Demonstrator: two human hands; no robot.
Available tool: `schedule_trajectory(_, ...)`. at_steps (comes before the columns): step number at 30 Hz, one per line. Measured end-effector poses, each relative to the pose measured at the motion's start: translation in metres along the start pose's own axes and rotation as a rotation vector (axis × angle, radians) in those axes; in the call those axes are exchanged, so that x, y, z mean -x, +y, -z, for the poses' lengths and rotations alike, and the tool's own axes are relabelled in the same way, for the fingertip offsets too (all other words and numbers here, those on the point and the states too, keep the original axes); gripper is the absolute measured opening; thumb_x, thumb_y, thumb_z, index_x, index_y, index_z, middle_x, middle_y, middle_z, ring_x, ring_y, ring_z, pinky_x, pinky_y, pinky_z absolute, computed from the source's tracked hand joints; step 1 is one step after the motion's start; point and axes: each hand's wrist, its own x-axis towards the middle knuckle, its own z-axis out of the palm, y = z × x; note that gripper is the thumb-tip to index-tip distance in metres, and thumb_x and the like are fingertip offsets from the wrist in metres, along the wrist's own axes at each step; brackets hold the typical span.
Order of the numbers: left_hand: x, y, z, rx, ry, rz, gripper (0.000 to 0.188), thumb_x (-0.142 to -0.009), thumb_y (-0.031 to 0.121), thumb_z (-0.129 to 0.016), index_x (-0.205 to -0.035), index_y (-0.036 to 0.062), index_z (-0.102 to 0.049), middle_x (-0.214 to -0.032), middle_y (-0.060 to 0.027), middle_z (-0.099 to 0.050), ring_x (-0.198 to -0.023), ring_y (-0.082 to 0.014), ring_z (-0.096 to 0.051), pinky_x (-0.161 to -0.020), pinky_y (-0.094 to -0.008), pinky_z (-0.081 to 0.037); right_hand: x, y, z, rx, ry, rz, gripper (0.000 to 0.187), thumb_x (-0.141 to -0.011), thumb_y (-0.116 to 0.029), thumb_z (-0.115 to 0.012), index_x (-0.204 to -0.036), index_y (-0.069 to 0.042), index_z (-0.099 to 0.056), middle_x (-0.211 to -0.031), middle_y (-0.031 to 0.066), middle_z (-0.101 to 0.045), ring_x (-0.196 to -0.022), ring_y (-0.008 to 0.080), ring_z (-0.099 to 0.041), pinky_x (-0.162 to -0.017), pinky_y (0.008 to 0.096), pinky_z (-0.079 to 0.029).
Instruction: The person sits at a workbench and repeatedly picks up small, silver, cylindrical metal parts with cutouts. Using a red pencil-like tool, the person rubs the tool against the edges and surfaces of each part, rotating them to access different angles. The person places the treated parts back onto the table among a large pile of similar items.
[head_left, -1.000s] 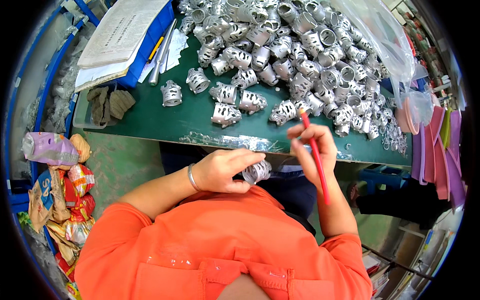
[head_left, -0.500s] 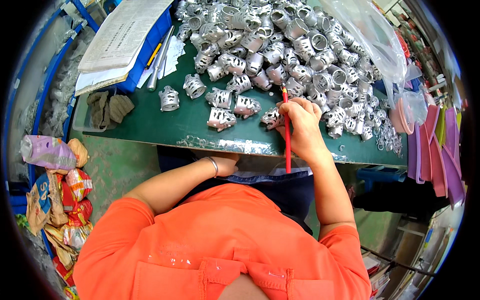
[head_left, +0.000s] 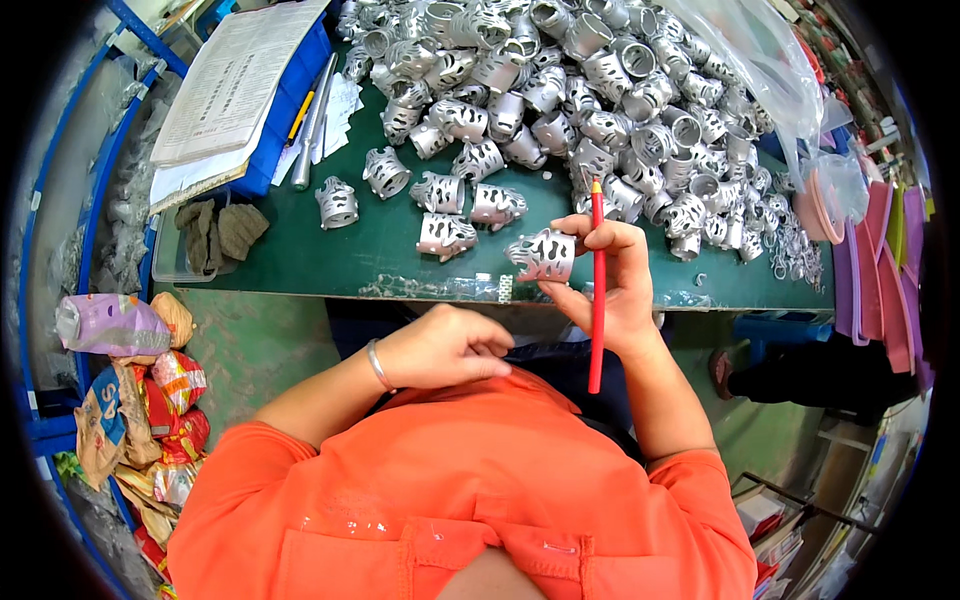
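Green tabletop [head_left: 300, 250]; printed sheet [head_left: 235, 90]; pencil [head_left: 598, 310], silver cylinder [head_left: 547, 257] held.

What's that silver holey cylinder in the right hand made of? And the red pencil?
The silver openwork cylinder looks like metal, though coated plastic is possible: dull grey sheen, crisp holes. The red pencil is probably painted wood: smooth red coat, bare-looking tan tip.

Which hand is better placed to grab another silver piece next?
Probably the left hand: it looks empty and sits close to the green bench, while the right hand holds a silver piece and a red pencil.
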Motion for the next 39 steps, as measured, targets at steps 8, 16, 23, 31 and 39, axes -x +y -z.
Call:
schedule_trajectory(8, -0.014, 0.013, 0.008, 0.636, 0.372, -0.167, 0.051, -0.089, 0.015, -0.060, -0.130, -0.0037, -0.036, -0.102, -0.0169, -0.061, -0.086, -0.0229, -0.065, -0.071, -0.0287, -0.055, 0.008, 0.003, -0.018, -0.268, -0.056, 0.012, 0.053, -0.071, 0.005, -0.072, -0.108, -0.008, -0.037, -0.118, 0.0197, -0.050, -0.104, 0.0208, -0.055, -0.087, 0.0346, -0.047)
schedule_trajectory(16, -0.026, -0.007, 0.001, 0.590, 0.524, -0.188, 0.033, -0.091, 0.010, -0.056, -0.120, -0.0051, -0.050, -0.103, -0.0147, -0.061, -0.087, -0.0192, -0.064, -0.072, -0.0286, -0.056, 0.011, 0.017, -0.025, -0.383, -0.072, -0.191, 0.054, -0.071, 0.003, -0.074, -0.110, -0.008, -0.038, -0.121, 0.0161, -0.048, -0.102, 0.0180, -0.053, -0.087, 0.0328, -0.046)
schedule_trajectory(23, -0.027, -0.010, 0.001, 0.580, 0.537, -0.216, 0.032, -0.091, 0.009, -0.055, -0.120, -0.0049, -0.051, -0.104, -0.0158, -0.062, -0.088, -0.0203, -0.064, -0.072, -0.0286, -0.056, 0.008, 0.015, -0.021, -0.475, -0.040, -0.320, 0.043, -0.077, 0.000, -0.070, -0.108, -0.007, -0.041, -0.114, 0.0132, -0.055, -0.100, 0.0148, -0.053, -0.090, 0.0307, -0.042)
schedule_trajectory(31, -0.027, -0.010, 0.001, 0.596, 0.540, -0.217, 0.031, -0.091, 0.007, -0.055, -0.119, -0.0050, -0.051, -0.101, -0.0163, -0.063, -0.084, -0.0231, -0.066, -0.071, -0.0289, -0.056, 0.006, 0.021, -0.019, -0.617, 0.105, -0.355, 0.016, -0.093, -0.008, -0.051, -0.106, -0.005, -0.042, -0.110, 0.0161, -0.059, -0.099, 0.0180, -0.056, -0.090, 0.0329, -0.044)
schedule_trajectory(39, -0.024, -0.005, 0.006, 0.659, 0.519, -0.151, 0.031, -0.092, 0.008, -0.054, -0.117, -0.0080, -0.049, -0.103, -0.0173, -0.062, -0.085, -0.0227, -0.066, -0.070, -0.0276, -0.056, 0.002, 0.015, -0.021, -0.542, 0.078, -0.412, 0.020, -0.091, -0.006, -0.054, -0.107, -0.004, -0.042, -0.111, 0.0150, -0.058, -0.097, 0.0173, -0.057, -0.087, 0.0319, -0.046)
